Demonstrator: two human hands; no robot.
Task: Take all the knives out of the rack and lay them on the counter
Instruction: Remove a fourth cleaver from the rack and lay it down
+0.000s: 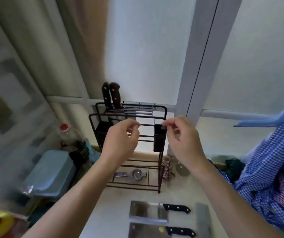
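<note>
Now | my left hand (122, 138) and right hand (180, 134) loosely curled, empty, before black wire knife rack (162, 114) | two dark-handled knives (112, 96) still slotted | two steel cleavers (148, 212) on pale counter (117, 203)

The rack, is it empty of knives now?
No, two knife handles, one black and one brown, stick up from the back left of the rack, while two cleavers lie on the counter.

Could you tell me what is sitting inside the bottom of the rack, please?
A metal strainer lies on the rack's bottom shelf. The left hand hides the middle rungs, so anything there is covered.
</note>
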